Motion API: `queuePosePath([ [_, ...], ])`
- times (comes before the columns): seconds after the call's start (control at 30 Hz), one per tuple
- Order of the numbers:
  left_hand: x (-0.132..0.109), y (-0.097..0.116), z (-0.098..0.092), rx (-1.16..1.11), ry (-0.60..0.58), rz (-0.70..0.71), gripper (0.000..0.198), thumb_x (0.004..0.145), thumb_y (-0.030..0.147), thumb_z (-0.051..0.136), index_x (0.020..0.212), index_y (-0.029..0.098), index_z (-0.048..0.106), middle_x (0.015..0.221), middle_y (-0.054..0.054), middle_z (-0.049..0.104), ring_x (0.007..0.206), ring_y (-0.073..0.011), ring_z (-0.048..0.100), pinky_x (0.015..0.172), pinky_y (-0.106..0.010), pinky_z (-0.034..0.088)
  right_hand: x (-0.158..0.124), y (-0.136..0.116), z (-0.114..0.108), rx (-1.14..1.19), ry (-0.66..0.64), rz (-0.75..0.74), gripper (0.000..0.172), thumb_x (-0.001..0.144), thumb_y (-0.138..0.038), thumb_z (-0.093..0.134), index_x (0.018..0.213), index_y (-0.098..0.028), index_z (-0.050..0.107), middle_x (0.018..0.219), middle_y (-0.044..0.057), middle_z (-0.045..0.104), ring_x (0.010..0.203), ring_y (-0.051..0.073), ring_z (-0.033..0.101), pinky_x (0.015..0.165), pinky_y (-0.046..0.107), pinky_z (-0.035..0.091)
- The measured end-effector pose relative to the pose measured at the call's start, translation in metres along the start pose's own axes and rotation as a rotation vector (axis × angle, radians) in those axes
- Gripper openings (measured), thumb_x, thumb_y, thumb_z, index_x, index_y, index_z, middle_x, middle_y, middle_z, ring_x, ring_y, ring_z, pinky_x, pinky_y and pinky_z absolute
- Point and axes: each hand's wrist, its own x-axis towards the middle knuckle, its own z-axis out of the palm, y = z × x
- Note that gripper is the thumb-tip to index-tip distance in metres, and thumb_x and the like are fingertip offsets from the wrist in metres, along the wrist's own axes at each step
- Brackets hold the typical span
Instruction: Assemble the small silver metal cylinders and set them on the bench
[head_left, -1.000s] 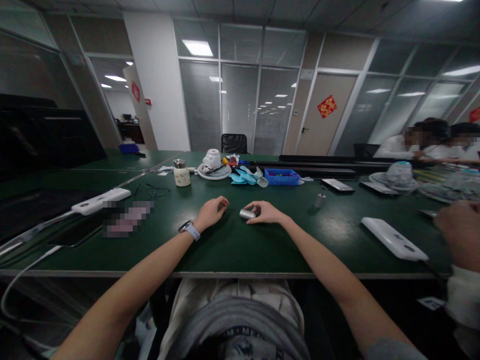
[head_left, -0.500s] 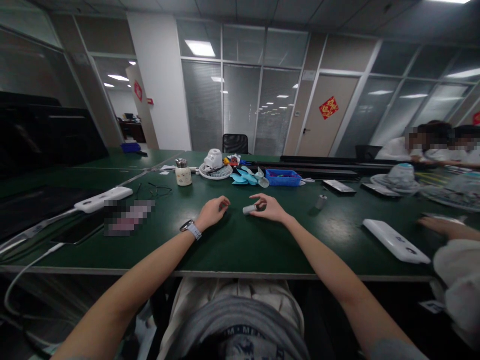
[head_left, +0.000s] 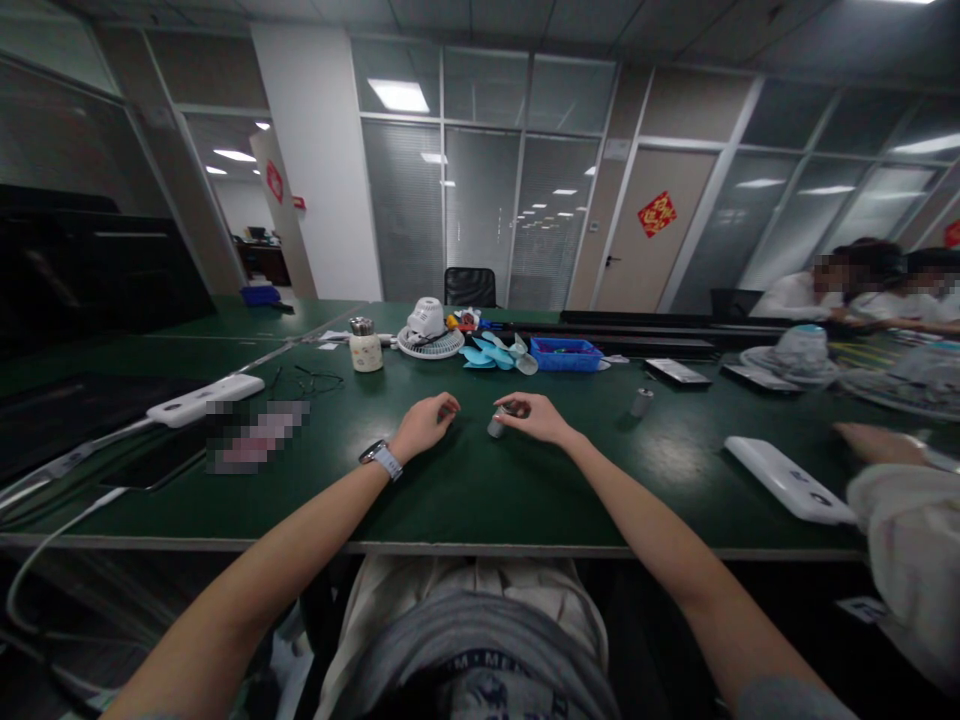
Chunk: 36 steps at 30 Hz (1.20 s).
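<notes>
My right hand (head_left: 536,418) pinches a small silver cylinder (head_left: 496,424), about the size of a large battery, between thumb and fingertips. It is tilted, its lower end at or just above the green table; contact cannot be made out. To its left, my left hand (head_left: 426,424) rests at the table with fingers loosely curled and apart, nothing visible in them. A watch is on that wrist. A second silver cylinder (head_left: 641,402) stands upright on the table, to the right of my right hand.
Across the green table (head_left: 457,510) sit a patterned bottle (head_left: 366,350), a white fan part (head_left: 429,340), light-blue fan blades (head_left: 487,352) and a blue basket (head_left: 564,356). A white power strip (head_left: 787,482) lies at right, near another person's arm (head_left: 885,447). More people sit farther right.
The silver cylinder in my right hand has turned from nearly lying flat to a steeper tilt. My left hand has barely moved. The other person's sleeve at right has shifted slightly left.
</notes>
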Motion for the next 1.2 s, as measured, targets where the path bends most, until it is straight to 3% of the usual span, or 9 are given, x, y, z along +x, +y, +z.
queuePosePath([
  [0.2, 0.001, -0.003, 0.003, 0.005, 0.009, 0.004, 0.017, 0.083, 0.022, 0.053, 0.098, 0.021, 0.061, 0.094, -0.004, 0.07, 0.085, -0.0179, 0.065, 0.075, -0.03, 0.051, 0.0, 0.003, 0.005, 0.004, -0.058, -0.072, 0.044, 0.076, -0.041, 0.07, 0.115, -0.023, 0.066, 0.102, 0.003, 0.068, 0.071, 0.011, 0.057, 0.067, 0.025, 0.046],
  [0.43, 0.001, -0.004, 0.003, 0.006, 0.01, 0.003, 0.017, 0.084, 0.022, 0.053, 0.099, 0.021, 0.061, 0.093, -0.004, 0.07, 0.085, -0.0179, 0.065, 0.075, -0.03, 0.051, -0.001, 0.003, 0.009, 0.092, -0.091, -0.109, 0.046, 0.075, -0.036, 0.072, 0.118, -0.023, 0.064, 0.108, 0.005, 0.068, 0.088, 0.016, 0.064, 0.082, 0.031, 0.051],
  [0.77, 0.001, -0.002, 0.002, 0.012, 0.006, -0.005, 0.017, 0.084, 0.024, 0.052, 0.099, 0.021, 0.061, 0.094, -0.004, 0.07, 0.085, -0.0181, 0.065, 0.075, -0.03, 0.051, -0.002, 0.001, 0.01, 0.232, -0.117, -0.091, 0.058, 0.071, -0.022, 0.075, 0.127, -0.022, 0.058, 0.118, 0.007, 0.065, 0.104, 0.019, 0.063, 0.099, 0.039, 0.046],
  [1.2, 0.0, -0.004, 0.003, 0.005, 0.007, 0.007, 0.017, 0.084, 0.023, 0.052, 0.099, 0.021, 0.061, 0.094, -0.004, 0.07, 0.086, -0.018, 0.065, 0.076, -0.03, 0.051, -0.001, 0.005, 0.018, 0.11, -0.064, -0.039, 0.061, 0.066, -0.042, 0.08, 0.121, -0.022, 0.062, 0.102, 0.006, 0.068, 0.091, 0.019, 0.063, 0.083, 0.034, 0.051],
])
